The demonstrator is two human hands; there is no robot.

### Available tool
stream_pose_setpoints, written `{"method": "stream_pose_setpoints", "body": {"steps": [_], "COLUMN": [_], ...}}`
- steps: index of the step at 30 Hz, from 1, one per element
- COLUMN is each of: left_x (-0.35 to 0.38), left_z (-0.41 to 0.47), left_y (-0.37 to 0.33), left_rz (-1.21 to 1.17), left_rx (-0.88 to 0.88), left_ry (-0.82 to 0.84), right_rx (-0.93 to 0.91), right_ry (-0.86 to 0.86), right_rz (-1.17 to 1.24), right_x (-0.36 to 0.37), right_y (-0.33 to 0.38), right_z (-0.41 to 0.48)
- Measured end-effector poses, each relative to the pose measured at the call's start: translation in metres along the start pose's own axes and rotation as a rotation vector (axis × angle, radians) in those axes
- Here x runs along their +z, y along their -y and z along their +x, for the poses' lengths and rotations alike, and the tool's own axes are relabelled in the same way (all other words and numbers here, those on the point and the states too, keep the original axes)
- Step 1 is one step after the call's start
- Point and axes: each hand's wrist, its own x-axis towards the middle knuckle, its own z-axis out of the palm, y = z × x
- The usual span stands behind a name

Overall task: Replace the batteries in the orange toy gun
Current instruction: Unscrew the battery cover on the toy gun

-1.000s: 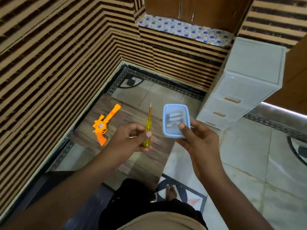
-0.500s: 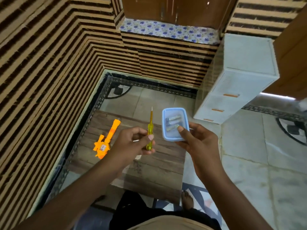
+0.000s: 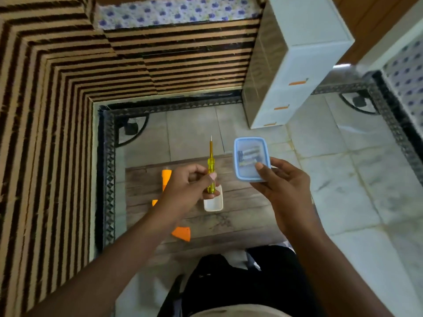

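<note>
The orange toy gun [image 3: 166,177] lies on a low wooden board [image 3: 242,202] on the tiled floor, directly beneath the left hand [image 3: 188,185] and forearm, which hide most of it; only the barrel tip and, nearer the person, the grip show on either side of the wrist. The left hand pinches a yellow screwdriver [image 3: 210,167] by its handle, tip pointing away from the person. The right hand [image 3: 282,183], held apart to the right and above the board's edge, grips a clear container with a blue rim [image 3: 236,161], thumb on its lid, batteries [image 3: 250,154] inside. A small white tray [image 3: 214,203] sits on the board just beside the gun
</note>
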Motion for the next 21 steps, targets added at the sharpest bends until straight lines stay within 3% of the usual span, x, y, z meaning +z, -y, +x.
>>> {"method": "stream_pose_setpoints", "body": {"steps": [9,21], "left_x": [-0.016,-0.049], "left_z": [0.017,0.072], "left_y": [0.022,0.101], "left_rz": [-0.047,-0.135], "left_rx": [-0.010,-0.064], "left_ry": [0.048,-0.128], "right_rx": [-0.019,-0.022], "right_ry": [-0.087,-0.004], "right_rz": [-0.021,-0.130], "right_x": [0.023,0.046], "right_y": [-0.029,-0.117], "right_z": [0.003,0.063]}}
